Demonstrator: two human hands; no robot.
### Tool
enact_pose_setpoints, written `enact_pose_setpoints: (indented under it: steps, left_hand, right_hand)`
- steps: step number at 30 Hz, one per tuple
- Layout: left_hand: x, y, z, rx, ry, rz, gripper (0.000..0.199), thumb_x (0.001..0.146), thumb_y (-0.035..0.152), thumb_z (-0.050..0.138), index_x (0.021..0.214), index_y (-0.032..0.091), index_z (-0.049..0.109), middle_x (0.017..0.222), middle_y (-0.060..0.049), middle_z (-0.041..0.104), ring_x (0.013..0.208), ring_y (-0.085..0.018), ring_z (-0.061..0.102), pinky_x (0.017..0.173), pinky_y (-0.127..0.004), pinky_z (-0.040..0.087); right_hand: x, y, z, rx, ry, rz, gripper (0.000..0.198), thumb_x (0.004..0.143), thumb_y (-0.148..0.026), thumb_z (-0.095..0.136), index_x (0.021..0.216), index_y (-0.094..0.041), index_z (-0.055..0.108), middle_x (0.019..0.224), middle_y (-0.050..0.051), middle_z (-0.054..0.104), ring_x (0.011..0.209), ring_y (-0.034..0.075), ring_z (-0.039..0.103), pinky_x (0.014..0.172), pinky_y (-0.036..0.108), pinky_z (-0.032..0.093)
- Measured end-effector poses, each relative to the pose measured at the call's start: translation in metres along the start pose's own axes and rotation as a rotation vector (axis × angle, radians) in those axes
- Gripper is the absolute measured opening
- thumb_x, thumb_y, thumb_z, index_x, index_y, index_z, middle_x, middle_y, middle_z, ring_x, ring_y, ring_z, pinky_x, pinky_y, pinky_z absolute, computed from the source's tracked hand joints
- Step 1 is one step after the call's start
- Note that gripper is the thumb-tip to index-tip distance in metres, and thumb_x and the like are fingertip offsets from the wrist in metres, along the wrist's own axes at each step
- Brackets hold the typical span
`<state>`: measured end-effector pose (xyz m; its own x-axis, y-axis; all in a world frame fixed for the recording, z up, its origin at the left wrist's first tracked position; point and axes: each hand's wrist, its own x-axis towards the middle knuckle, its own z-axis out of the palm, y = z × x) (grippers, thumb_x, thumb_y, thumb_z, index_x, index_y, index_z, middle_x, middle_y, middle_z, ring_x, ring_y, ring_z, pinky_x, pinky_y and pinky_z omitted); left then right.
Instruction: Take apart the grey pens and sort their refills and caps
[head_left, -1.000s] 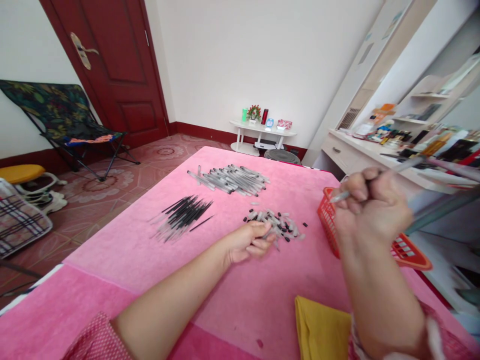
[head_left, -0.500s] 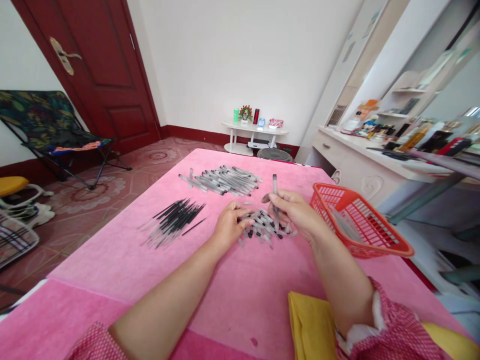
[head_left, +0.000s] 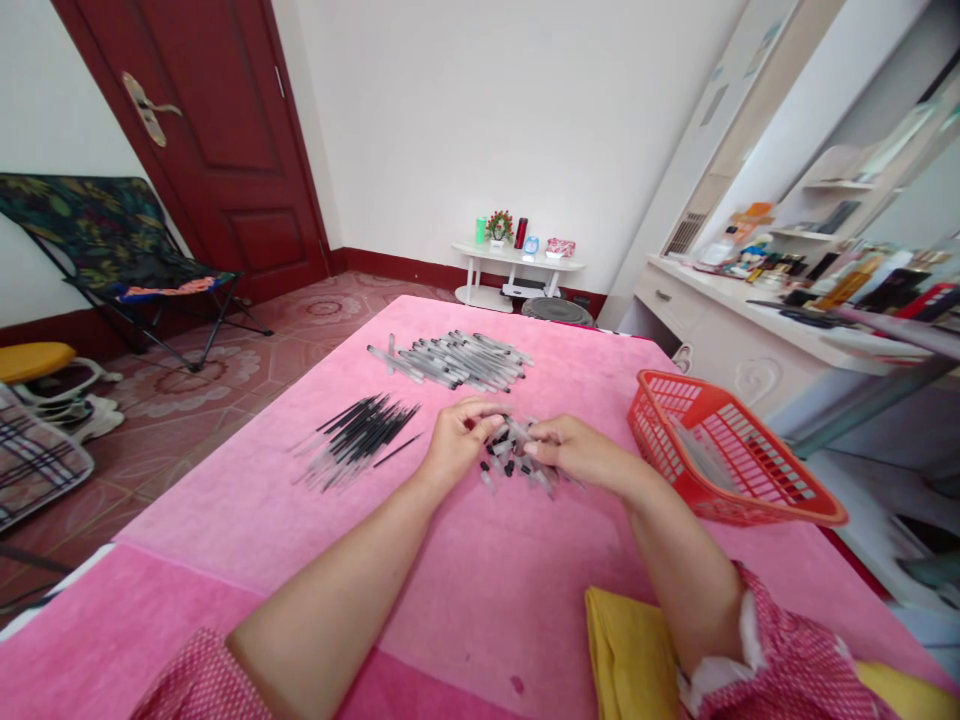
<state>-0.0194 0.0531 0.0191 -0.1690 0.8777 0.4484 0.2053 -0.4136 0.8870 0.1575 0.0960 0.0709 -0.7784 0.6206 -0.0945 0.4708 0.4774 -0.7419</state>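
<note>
My left hand (head_left: 459, 440) is at the left side of a heap of clear pen caps with black parts (head_left: 517, 465), its thumb and index finger pinched together. What they hold, if anything, is too small to make out. My right hand (head_left: 574, 452) is closed at the heap's right side, fingers curled around a clear pen that points toward my left hand and is mostly hidden. Left of my left hand lies a bundle of black ink refills (head_left: 367, 435), with a single one apart. Beyond the hands is a pile of clear pen barrels (head_left: 465, 360).
An orange-red plastic basket (head_left: 750, 510) with clear pieces inside stands to the right of my right arm. A folded yellow cloth (head_left: 630, 650) lies at the near right on the pink tablecloth (head_left: 450, 590). A white dresser (head_left: 720, 320) stands beyond the basket.
My right hand has come down and inward toward my left hand. The pen it held upright is now lowered into the heap area between the hands. The view has shifted slightly.
</note>
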Motion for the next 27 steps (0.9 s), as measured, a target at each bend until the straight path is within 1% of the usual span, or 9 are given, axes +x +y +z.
enact_pose_setpoints:
  steps: [4,7,10,14,16,20,22,25,27]
  left_hand:
    - [-0.002,-0.001,0.001,0.062,-0.001,-0.035,0.015,0.075,0.026,0.058,0.073,0.014,0.066,0.070,-0.003,0.062,0.068,-0.014,0.056,0.065,-0.024,0.042]
    - [-0.004,-0.003,0.002,0.074,0.009,-0.088,0.023,0.076,0.032,0.056,0.064,0.013,0.059,0.060,0.000,0.056,0.058,-0.011,0.049,0.057,-0.022,0.038]
    - [-0.005,-0.001,0.002,0.154,-0.003,-0.081,0.031,0.080,0.038,0.049,0.060,0.014,0.053,0.057,0.002,0.050,0.055,-0.010,0.044,0.054,-0.021,0.033]
    - [-0.006,0.003,0.002,0.262,-0.032,-0.004,0.030,0.083,0.039,0.045,0.069,0.016,0.055,0.065,0.001,0.053,0.062,-0.012,0.046,0.056,-0.021,0.032]
    - [-0.007,0.001,0.002,0.293,-0.053,0.010,0.029,0.083,0.039,0.045,0.068,0.016,0.054,0.065,0.001,0.052,0.062,-0.012,0.046,0.056,-0.021,0.032]
    - [-0.008,-0.006,0.002,0.374,-0.038,-0.087,0.045,0.085,0.046,0.038,0.052,0.016,0.046,0.049,0.003,0.040,0.050,-0.010,0.039,0.050,-0.021,0.026]
    - [-0.009,-0.007,0.002,0.371,-0.023,-0.118,0.049,0.086,0.048,0.034,0.052,0.015,0.046,0.048,0.003,0.041,0.049,-0.010,0.039,0.049,-0.021,0.025]
    - [-0.008,-0.006,0.002,0.329,-0.032,-0.049,0.041,0.086,0.045,0.036,0.062,0.015,0.051,0.057,0.002,0.048,0.055,-0.010,0.044,0.053,-0.020,0.028]
    - [-0.008,-0.005,0.002,0.331,-0.051,-0.017,0.038,0.085,0.044,0.041,0.061,0.016,0.050,0.057,0.003,0.047,0.055,-0.010,0.044,0.053,-0.020,0.028]
  right_hand:
    - [-0.001,-0.003,-0.003,-0.199,0.065,0.050,0.024,0.076,-0.031,0.052,0.061,-0.014,0.061,0.050,-0.003,0.050,0.047,0.008,0.042,0.048,0.018,0.031]
    - [-0.002,-0.008,-0.003,-0.338,0.134,0.128,0.018,0.074,-0.029,0.055,0.067,-0.017,0.066,0.051,-0.003,0.054,0.048,0.008,0.045,0.047,0.018,0.028]
    - [-0.002,-0.013,-0.001,-0.430,0.167,0.181,0.016,0.073,-0.028,0.056,0.071,-0.020,0.069,0.052,-0.002,0.056,0.049,0.009,0.047,0.046,0.019,0.026]
    - [-0.002,-0.016,0.000,-0.469,0.155,0.192,0.016,0.072,-0.029,0.056,0.074,-0.023,0.071,0.054,-0.002,0.059,0.052,0.011,0.050,0.047,0.020,0.027]
    - [-0.003,-0.016,0.001,-0.487,0.155,0.190,0.016,0.072,-0.029,0.057,0.076,-0.024,0.071,0.055,-0.002,0.060,0.052,0.011,0.051,0.048,0.021,0.027]
    - [-0.003,-0.018,0.002,-0.541,0.187,0.180,0.015,0.071,-0.029,0.058,0.076,-0.027,0.072,0.057,-0.001,0.062,0.053,0.011,0.051,0.048,0.022,0.026]
    - [-0.003,-0.018,0.002,-0.556,0.197,0.184,0.014,0.071,-0.030,0.058,0.076,-0.027,0.071,0.058,-0.001,0.062,0.053,0.011,0.052,0.048,0.022,0.026]
    - [-0.004,-0.018,0.000,-0.564,0.204,0.213,0.015,0.072,-0.031,0.057,0.076,-0.028,0.071,0.060,-0.001,0.063,0.055,0.012,0.053,0.049,0.022,0.026]
    - [-0.004,-0.018,0.000,-0.574,0.209,0.232,0.015,0.072,-0.031,0.058,0.077,-0.029,0.071,0.062,-0.001,0.064,0.056,0.012,0.054,0.049,0.022,0.026]
